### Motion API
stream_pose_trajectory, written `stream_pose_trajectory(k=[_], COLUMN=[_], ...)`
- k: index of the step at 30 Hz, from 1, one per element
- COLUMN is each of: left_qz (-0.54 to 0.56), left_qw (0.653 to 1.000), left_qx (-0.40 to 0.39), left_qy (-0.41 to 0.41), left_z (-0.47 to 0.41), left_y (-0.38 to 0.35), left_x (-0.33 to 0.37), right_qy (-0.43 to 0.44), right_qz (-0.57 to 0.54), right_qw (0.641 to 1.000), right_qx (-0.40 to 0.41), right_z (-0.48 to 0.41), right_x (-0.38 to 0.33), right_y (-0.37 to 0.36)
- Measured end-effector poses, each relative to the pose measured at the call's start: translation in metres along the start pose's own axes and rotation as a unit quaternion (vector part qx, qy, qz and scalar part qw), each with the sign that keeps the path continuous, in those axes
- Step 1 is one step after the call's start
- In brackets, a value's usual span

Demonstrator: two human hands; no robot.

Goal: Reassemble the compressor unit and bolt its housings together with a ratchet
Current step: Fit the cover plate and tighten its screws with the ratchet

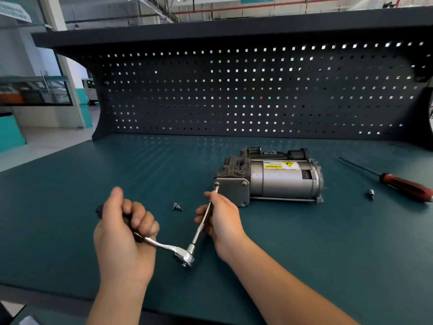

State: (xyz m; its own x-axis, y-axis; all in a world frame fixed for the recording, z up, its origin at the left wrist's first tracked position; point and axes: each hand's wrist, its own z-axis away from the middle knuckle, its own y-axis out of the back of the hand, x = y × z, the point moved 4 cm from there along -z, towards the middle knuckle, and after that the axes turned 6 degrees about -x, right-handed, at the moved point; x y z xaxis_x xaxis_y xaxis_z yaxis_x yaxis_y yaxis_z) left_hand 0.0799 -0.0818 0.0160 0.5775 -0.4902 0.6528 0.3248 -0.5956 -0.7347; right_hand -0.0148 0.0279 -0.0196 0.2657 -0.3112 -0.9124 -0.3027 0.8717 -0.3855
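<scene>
— Chrome ratchet (pixel 181 252), who holds it?
— Fingers of the left hand (pixel 124 231) wrap its handle. Those of the right hand (pixel 222 219) pinch its extension bar (pixel 198 231). The tip is at the compressor (pixel 276 181), just beyond them on the bench (pixel 304 242).

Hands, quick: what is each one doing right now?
Left hand: grips the ratchet handle.
Right hand: holds the extension bar.

Workshop. I'm at a bench: green matted worktop (pixel 140 172), dark pegboard back panel (pixel 257 90), shelf (pixel 234 26) over it. Red-handled screwdriver (pixel 407 186) and loose bolts (pixel 177 206) lie on the top. Industrial hall behind: exposed ceiling pipes (pixel 234 7), white vehicle (pixel 91 90) far left.
</scene>
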Motion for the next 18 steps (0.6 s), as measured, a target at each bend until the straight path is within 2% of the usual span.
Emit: stream_pose_trajectory(k=[12, 18], left_qz=[0.006, 0.060], left_qw=[0.999, 0.995], left_qx=[0.036, 0.077], left_qy=[-0.025, -0.028], left_z=[0.007, 0.011], left_y=[-0.001, 0.002], left_x=[-0.010, -0.016], right_qy=[-0.008, 0.015], right_qz=[0.015, 0.050], right_qw=[1.000, 0.999], right_qx=[0.004, 0.017], right_z=[-0.010, -0.010], right_x=[0.000, -0.005], right_y=[0.004, 0.009])
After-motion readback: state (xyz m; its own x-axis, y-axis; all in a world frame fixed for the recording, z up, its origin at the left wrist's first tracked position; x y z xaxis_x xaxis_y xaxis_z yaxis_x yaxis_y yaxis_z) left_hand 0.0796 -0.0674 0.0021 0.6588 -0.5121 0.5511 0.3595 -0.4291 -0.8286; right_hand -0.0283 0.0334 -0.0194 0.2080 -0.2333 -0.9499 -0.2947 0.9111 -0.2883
